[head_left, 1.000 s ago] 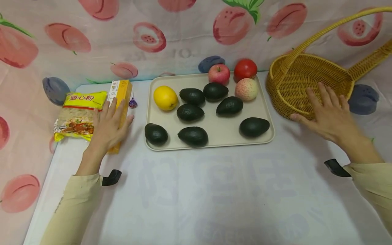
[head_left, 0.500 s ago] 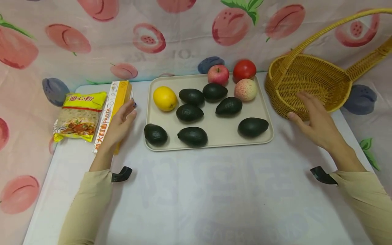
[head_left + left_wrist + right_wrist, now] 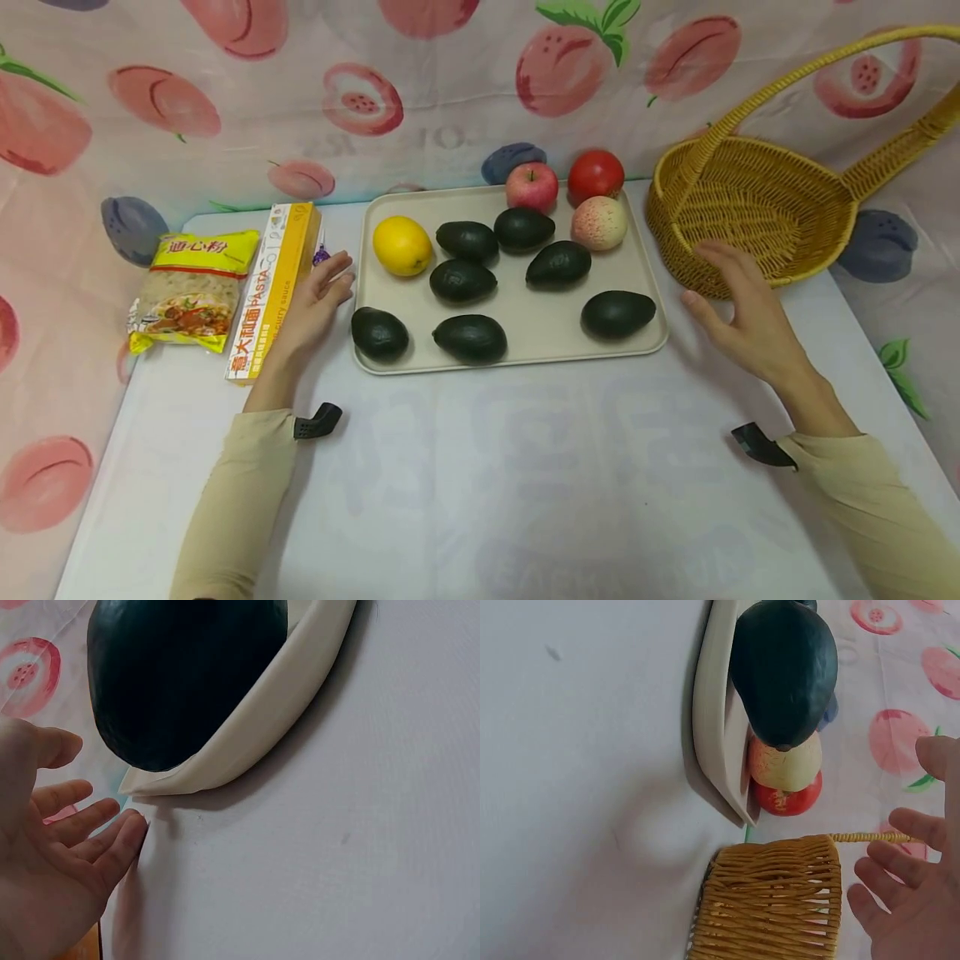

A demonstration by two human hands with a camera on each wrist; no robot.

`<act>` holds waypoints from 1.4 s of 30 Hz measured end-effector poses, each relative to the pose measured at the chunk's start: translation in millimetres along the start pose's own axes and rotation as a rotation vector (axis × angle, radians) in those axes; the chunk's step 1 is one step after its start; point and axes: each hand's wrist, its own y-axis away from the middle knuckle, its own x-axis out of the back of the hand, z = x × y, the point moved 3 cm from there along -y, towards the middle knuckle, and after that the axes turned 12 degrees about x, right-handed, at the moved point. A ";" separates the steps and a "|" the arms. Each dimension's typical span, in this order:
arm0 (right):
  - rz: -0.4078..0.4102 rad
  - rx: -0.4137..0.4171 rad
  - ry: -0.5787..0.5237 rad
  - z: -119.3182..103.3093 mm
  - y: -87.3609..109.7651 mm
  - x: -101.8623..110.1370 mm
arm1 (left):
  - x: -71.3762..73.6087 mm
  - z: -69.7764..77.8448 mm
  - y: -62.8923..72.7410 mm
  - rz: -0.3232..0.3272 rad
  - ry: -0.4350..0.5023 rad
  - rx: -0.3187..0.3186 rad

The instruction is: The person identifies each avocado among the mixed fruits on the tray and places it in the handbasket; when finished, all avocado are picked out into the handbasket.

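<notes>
My left fingers, relaxed around nothing, hover between pasta box and tray; the basket stands near my equally loose right fingers.

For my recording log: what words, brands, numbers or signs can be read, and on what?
"通心粉": bag
"意大利面": white face of the box
"PASTA": same face
"curry sauce": its yellow side
Smaller print on both: unreadable.
Backdrop and table cover lettering: too faint.

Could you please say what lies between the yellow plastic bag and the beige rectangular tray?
The head view shows a yellow-white cardboard box, a small purple lollipop and the left hand.
</notes>
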 end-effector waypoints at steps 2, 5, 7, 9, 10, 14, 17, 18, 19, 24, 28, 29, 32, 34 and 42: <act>0.025 0.027 -0.004 -1.8 0.0 -2.2 | -1.5 2.4 0.6 0.001 0.008 -0.003; 0.044 0.078 -0.010 -6.1 0.0 -7.7 | -2.8 2.6 -0.6 0.013 -0.001 0.004; 0.043 0.101 -0.015 -8.8 0.8 -12.4 | -3.5 2.6 -1.9 0.030 -0.040 0.009; 0.031 0.113 -0.028 -10.4 1.5 -17.5 | -3.5 -0.4 -5.0 0.050 -0.071 0.008; 0.024 0.114 -0.037 -10.6 1.9 -19.9 | -3.5 -1.2 -6.1 0.060 -0.088 0.008; -0.022 0.088 -0.063 -9.9 3.8 -29.3 | -4.6 -4.9 -9.0 0.088 -0.100 0.026; -0.065 0.064 -0.093 -8.6 4.7 -35.9 | -5.4 -7.5 -10.8 0.107 -0.086 0.035; -0.078 0.059 -0.105 -8.1 5.0 -37.8 | -5.8 -8.0 -11.2 0.109 -0.074 0.036; -0.092 0.052 -0.116 -7.6 5.4 -39.6 | -6.1 -8.3 -11.5 0.114 -0.066 0.036; -0.154 0.028 -0.150 -4.9 7.1 -47.1 | -7.3 -9.1 -12.5 0.137 -0.043 0.035; -0.196 0.026 -0.172 -3.5 6.4 -52.5 | -7.9 -10.7 -13.3 0.157 -0.046 0.030; -0.207 0.029 -0.175 -3.4 6.2 -53.7 | -8.2 -11.2 -13.5 0.162 -0.050 0.031; -0.239 0.041 -0.183 -3.9 5.2 -56.9 | -8.8 -12.4 -14.1 0.175 -0.059 0.030; -0.258 0.048 -0.191 -5.1 4.6 -58.6 | -9.3 -12.9 -13.9 0.179 -0.065 0.037; -0.273 0.033 -0.197 -7.5 4.8 -61.7 | -9.6 -15.4 -15.4 0.196 -0.073 0.049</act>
